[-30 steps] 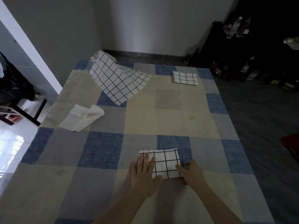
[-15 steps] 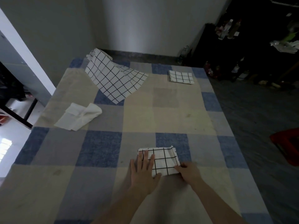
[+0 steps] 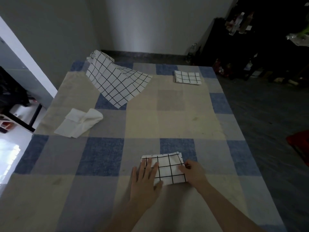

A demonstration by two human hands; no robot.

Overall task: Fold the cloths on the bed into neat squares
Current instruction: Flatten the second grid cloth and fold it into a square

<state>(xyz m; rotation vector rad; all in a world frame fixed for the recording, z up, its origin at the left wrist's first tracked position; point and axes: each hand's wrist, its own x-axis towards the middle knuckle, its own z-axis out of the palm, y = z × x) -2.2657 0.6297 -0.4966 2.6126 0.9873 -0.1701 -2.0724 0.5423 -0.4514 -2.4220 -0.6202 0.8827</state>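
A folded white cloth with a black grid (image 3: 168, 166) lies near the front of the bed. My left hand (image 3: 145, 180) presses flat on its left part with straight fingers. My right hand (image 3: 194, 171) pinches the cloth's right edge with curled fingers. A second grid cloth (image 3: 187, 77) lies folded at the far right of the bed. A large unfolded grid cloth (image 3: 115, 79) is spread at the far left, one end raised. A crumpled plain white cloth (image 3: 78, 123) lies at the left.
The bed (image 3: 172, 118) has a blue, grey and beige checked cover. A wall runs along its far and left sides. Dark floor and a dark shelf with bottles (image 3: 240, 24) are at the right. A red object (image 3: 299, 144) sits on the floor.
My right hand has slid up along the cloth's right edge and curled onto it. The left hand stays flat on the cloth. The camera has shifted slightly.
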